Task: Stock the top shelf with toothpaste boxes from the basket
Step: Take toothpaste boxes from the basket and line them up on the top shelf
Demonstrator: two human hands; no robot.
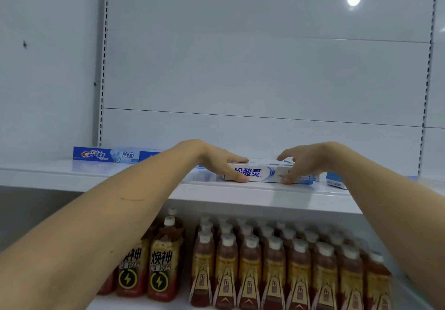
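Observation:
A white toothpaste box with blue lettering [262,174] lies lengthwise on the white top shelf [240,195], near its middle. My left hand [222,162] grips the box's left end, thumb on the front face and fingers over the top. My right hand [304,162] grips its right end the same way. A blue Crest toothpaste box [106,154] lies further back at the left, with another blue box partly hidden behind my left forearm. A small blue-and-white box [334,181] shows at the right, partly covered by my right arm. The basket is out of view.
The shelf below holds rows of brown drink bottles with white caps [274,268] and, to the left, bottles with yellow lightning labels [160,261]. White back panels and slotted uprights [104,68] frame the bay.

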